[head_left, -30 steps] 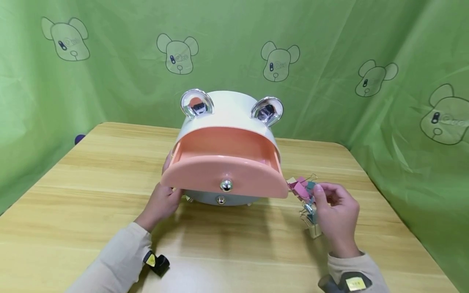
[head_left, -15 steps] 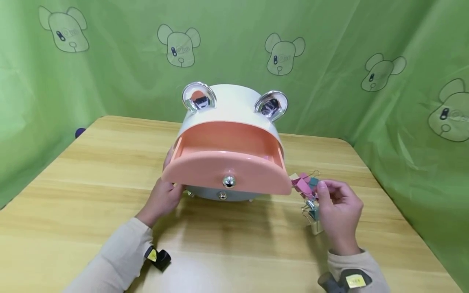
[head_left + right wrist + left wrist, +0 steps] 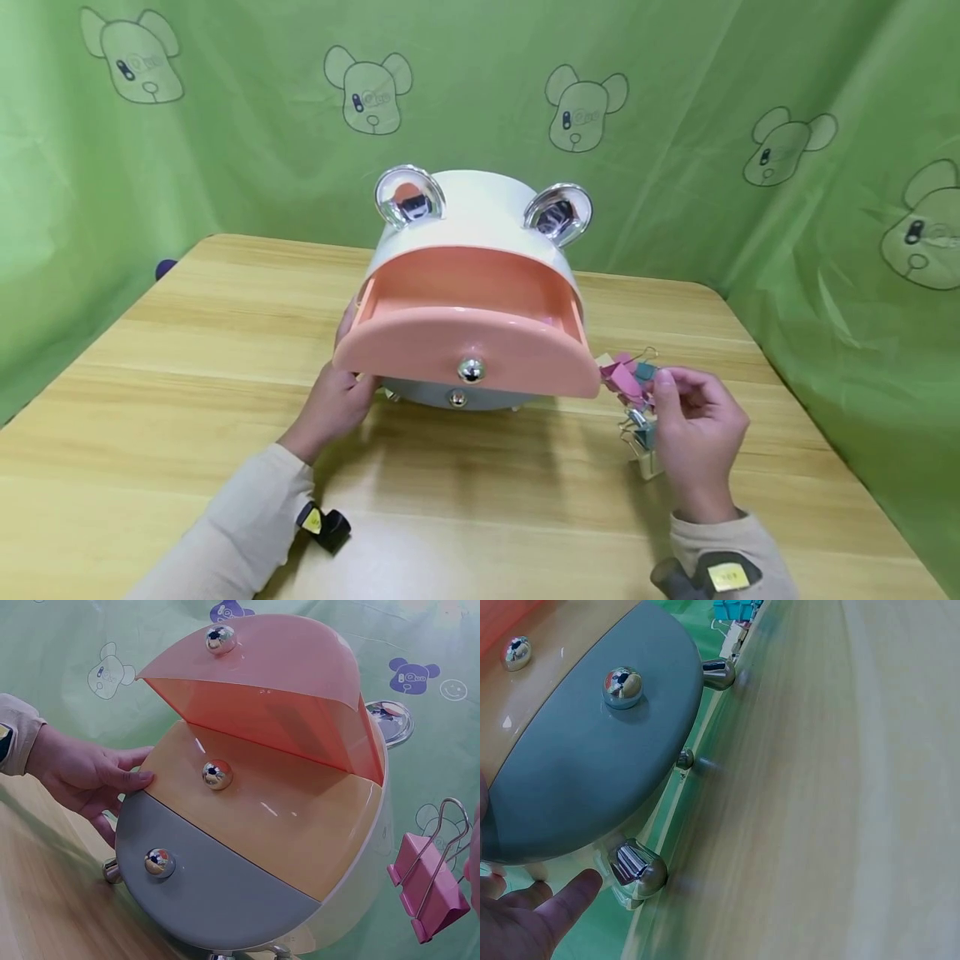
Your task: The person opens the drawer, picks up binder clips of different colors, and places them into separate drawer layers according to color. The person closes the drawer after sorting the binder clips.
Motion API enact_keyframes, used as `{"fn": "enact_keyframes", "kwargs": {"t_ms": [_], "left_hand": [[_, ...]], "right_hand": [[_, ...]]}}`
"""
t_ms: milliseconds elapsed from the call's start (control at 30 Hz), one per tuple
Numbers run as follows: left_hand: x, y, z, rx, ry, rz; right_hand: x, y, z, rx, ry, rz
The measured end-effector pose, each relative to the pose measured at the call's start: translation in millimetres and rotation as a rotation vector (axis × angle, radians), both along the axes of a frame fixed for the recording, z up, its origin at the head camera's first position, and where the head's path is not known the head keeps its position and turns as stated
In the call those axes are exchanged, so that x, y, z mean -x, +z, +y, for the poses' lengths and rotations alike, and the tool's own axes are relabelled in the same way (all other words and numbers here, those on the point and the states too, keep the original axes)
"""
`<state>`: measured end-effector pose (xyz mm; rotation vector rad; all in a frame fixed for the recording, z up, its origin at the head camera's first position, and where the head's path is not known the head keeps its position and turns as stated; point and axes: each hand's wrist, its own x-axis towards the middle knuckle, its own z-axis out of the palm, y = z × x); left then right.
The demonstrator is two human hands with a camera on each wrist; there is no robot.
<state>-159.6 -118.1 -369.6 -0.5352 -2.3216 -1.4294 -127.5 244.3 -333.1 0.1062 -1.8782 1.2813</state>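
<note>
– What does our right hand (image 3: 701, 442) have?
– Its fingers pinch at the clips (image 3: 625, 381), just right of the drawer box (image 3: 465, 339); we'd expect them light, stiff and springy, best taken across the body
– And our left hand (image 3: 337, 408)?
– Its fingers grip the drawer box's side, probably slick, light plastic; since a second ago, little but our view has shifted

1. White cabinet shell (image 3: 483, 196): smooth plastic, lightly glossy.
2. Pink drawer (image 3: 416, 350): glossy plastic.
3. Knobs (image 3: 471, 370): mirror-bright, metallic.
4. Binder clips (image 3: 624, 380), right: smooth coated metal, shiny wire handles (image 3: 453, 799).
5. Table (image 3: 480, 483): smooth wood grain, soft sheen near.
6. Far curtain (image 3: 472, 50): creased cloth.
7. Sleeves (image 3: 236, 517): matt cloth.
</note>
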Motion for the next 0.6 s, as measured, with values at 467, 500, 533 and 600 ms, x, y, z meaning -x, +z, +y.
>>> {"fn": "enact_keyframes", "kwargs": {"t_ms": [467, 500, 533, 600], "left_hand": [[-1.2, -1.9, -0.2, -0.003, 0.004, -0.013], [-0.9, -1.7, -0.2, -0.005, 0.002, -0.011], [-0.7, -1.5, -0.1, -0.005, 0.001, -0.008], [-0.9, -0.7, 0.2, -0.004, -0.001, -0.001]], "right_hand": [[-1.7, -1.8, 0.5, 0.003, -0.014, 0.001], [-1.5, -1.7, 0.6, 0.001, -0.014, 0.003], [-1.4, -1.6, 0.7, 0.001, -0.014, 0.003], [-1.3, -1.4, 0.7, -0.001, -0.014, 0.004]]}}
